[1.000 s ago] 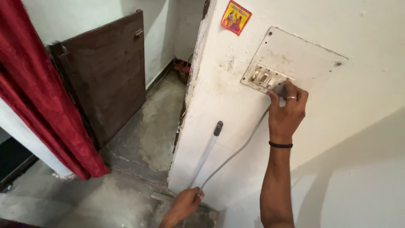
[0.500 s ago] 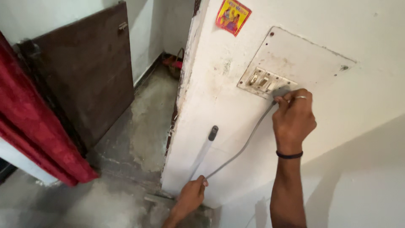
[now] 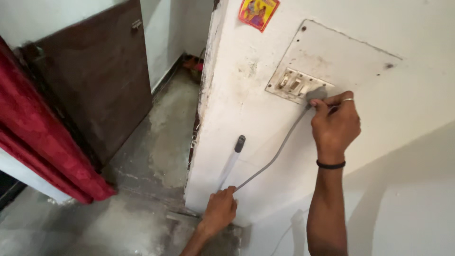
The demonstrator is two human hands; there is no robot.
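The right hand (image 3: 334, 124) pinches the round grey plug (image 3: 316, 93) at the dirty white switch plate (image 3: 298, 86) on the wall. The left hand (image 3: 219, 211) grips the long grey cord (image 3: 277, 151) low down.

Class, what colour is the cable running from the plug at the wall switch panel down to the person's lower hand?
Grey, seen in the head view: the round grey cable.

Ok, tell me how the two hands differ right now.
The right hand is raised at the switch panel, pinching the grey plug; the left hand is low near the floor, closed around the grey cable. The right wears a ring and black wristband; the left shows neither. Both hold the same cord.
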